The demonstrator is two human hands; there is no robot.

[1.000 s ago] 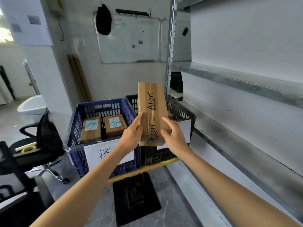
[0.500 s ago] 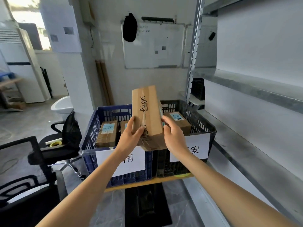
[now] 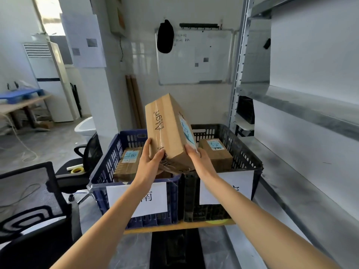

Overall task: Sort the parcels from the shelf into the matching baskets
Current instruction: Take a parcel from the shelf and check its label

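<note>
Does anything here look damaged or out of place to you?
Yes: the near end of the brown cardboard parcel, held tilted between the left hand and right hand, looks crumpled, its tape wrinkled. The labelled parcels lying in the blue plastic basket and black plastic basket seem intact.

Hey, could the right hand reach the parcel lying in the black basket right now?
Probably not yet: the right hand grips the tilted box. Otherwise the parcel lies uncovered just beyond it in the open-topped black basket.
</note>
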